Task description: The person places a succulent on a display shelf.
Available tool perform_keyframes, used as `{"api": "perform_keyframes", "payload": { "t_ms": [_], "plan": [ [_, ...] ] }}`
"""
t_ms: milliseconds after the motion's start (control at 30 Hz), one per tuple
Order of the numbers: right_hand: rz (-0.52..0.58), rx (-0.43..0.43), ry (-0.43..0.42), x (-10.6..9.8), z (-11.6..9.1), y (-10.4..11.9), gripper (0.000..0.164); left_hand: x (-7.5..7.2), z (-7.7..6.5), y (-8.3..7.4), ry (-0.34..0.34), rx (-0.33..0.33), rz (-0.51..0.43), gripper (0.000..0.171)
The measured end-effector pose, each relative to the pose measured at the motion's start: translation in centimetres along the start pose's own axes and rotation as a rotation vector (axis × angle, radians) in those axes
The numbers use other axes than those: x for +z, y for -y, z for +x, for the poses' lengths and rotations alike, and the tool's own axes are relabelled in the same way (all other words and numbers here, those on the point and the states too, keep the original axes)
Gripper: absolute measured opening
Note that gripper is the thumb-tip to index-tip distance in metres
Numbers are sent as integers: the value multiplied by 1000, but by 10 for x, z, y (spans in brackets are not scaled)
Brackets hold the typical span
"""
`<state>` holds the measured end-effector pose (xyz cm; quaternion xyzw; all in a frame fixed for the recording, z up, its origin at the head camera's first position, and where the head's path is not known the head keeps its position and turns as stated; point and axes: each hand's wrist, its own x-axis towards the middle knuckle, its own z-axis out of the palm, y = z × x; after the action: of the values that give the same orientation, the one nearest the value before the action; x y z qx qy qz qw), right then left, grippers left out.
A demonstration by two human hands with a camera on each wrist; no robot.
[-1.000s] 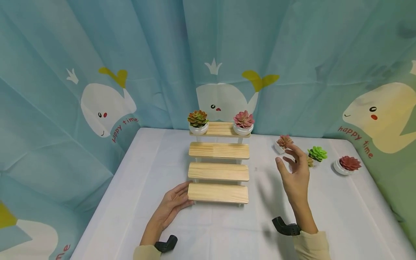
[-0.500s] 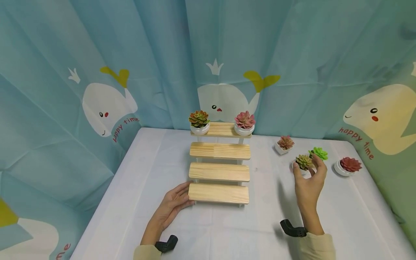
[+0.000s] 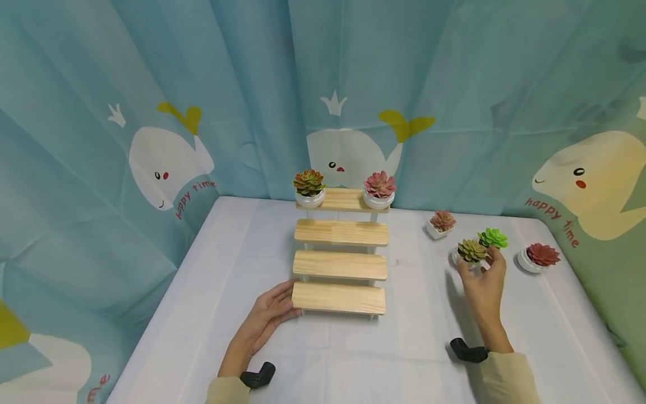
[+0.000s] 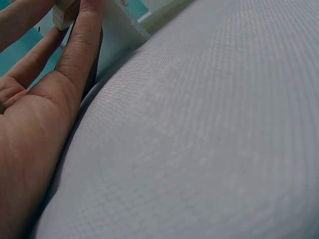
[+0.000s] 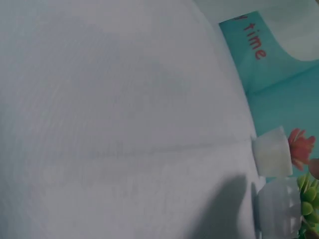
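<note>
My left hand (image 3: 267,314) holds the left end of the lowest step of a four-step wooden stand (image 3: 339,297). In the left wrist view its fingers (image 4: 82,45) lie around the step's pale end. My right hand (image 3: 485,283) has thumb and fingers on either side of a yellow-green succulent (image 3: 472,251) in a round white pot, which stands on the table. Close behind it is a bright green succulent (image 3: 493,237). In the right wrist view, green leaves (image 5: 310,201), a pale pot (image 5: 279,206) and one fingertip show at the edge.
The top step carries an orange-green succulent (image 3: 309,183) and a pink succulent (image 3: 379,184). A brownish-pink succulent (image 3: 442,220) in a square pot stands left of the right hand, and a dark red succulent (image 3: 542,255) to its right. A whale-print curtain (image 3: 252,84) hangs behind the table.
My right hand has moved right and down from above the pots to the yellow-green succulent, its fingers lowering around the pot. The left hand has stayed on the stand.
</note>
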<state>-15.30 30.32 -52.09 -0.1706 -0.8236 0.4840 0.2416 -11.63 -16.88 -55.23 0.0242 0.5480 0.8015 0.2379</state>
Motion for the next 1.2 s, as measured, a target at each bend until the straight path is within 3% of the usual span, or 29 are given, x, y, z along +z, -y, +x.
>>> {"api": "perform_keyframes", "payload": {
  "t_ms": [233, 367, 800, 1200],
  "plan": [
    [-29, 97, 131, -3, 8, -10, 82, -1, 1, 0, -15, -11, -6, 69],
    [-56, 111, 168, -4, 11, -13, 84, -1, 2, 0, -14, -10, 0, 69],
    [-194, 76, 254, -13, 27, -19, 84, -1, 2, 1, -23, -7, 11, 71],
    [-87, -82, 314, -22, 19, -18, 81, -2, 2, 2, -20, -5, 4, 71]
  ]
}}
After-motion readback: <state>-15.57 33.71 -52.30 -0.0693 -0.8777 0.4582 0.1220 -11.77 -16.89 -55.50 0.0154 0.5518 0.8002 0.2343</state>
